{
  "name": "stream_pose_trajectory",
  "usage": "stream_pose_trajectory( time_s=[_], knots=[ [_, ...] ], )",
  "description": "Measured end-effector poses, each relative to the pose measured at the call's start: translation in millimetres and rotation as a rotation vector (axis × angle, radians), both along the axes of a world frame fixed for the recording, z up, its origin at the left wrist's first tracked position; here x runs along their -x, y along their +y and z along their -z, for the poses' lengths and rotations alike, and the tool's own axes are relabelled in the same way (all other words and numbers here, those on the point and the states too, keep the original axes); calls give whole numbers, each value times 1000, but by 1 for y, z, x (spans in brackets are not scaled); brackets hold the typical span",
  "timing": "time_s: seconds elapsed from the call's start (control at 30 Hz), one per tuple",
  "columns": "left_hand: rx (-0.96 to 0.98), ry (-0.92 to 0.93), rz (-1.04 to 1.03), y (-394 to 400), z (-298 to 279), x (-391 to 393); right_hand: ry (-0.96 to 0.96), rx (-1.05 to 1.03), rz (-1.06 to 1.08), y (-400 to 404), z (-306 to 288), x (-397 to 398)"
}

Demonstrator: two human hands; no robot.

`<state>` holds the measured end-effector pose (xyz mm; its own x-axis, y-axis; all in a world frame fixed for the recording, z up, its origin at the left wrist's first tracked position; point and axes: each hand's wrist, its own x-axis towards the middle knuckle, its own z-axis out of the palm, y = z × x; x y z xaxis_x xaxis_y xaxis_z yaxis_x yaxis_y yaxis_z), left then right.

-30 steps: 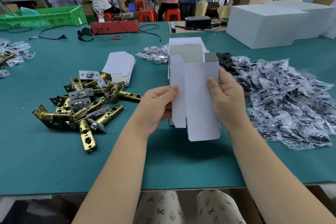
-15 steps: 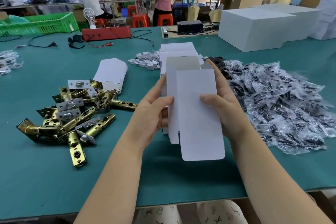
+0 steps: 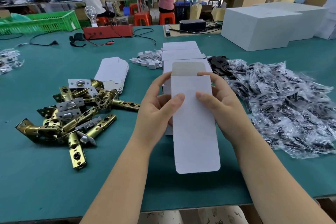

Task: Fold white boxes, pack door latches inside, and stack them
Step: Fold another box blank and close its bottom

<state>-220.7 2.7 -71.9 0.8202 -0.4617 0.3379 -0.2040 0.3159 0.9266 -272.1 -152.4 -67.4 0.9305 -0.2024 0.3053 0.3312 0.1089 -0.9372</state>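
- White card box blank (image 3: pixel 194 123) was held upright above the teal bench (image 3: pixel 45 178), in front of the person, long bottom flap hanging free, grey-lined top flap standing up.
- Left hand (image 3: pixel 156 112) gripped the blank's left edge, thumb on the front panel; right hand (image 3: pixel 221 103) gripped the right edge the same way.
- Box looked squared up into a sleeve, ends not closed; early in this cycle, judging by that.
- To do it well: keep thumbs pressing the front while fingers push the sides square, crease along scored lines, tuck side tabs before the long flap so it doesn't buckle.
- Brass door latches (image 3: pixel 72 114) lay heaped on the left, apart from the box.
- Flat blanks (image 3: pixel 112 71) sat behind them; folded boxes (image 3: pixel 181 51) lay stacked behind the hands.
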Motion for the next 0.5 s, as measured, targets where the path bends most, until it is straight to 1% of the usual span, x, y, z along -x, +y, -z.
stream_pose_trajectory(
  time_s=[0.17,0.23,0.3,0.37,0.4,0.5],
  knots=[
    [-42,0,2,1,-1,0,24,-9,-43,3,-4,4],
    [-35,16,-54,0,-2,0,49,6,-62,3,-5,6],
    [13,34,-140,-1,-3,0,69,-7,-103,4,-5,8],
    [58,65,-181,0,-2,-4,87,-6,-155,3,-7,9],
    [63,88,-182,2,-3,-4,93,9,-180,3,-8,10],
    [83,117,-72,6,-2,-10,117,32,-250,-2,-12,13]
  ],
)
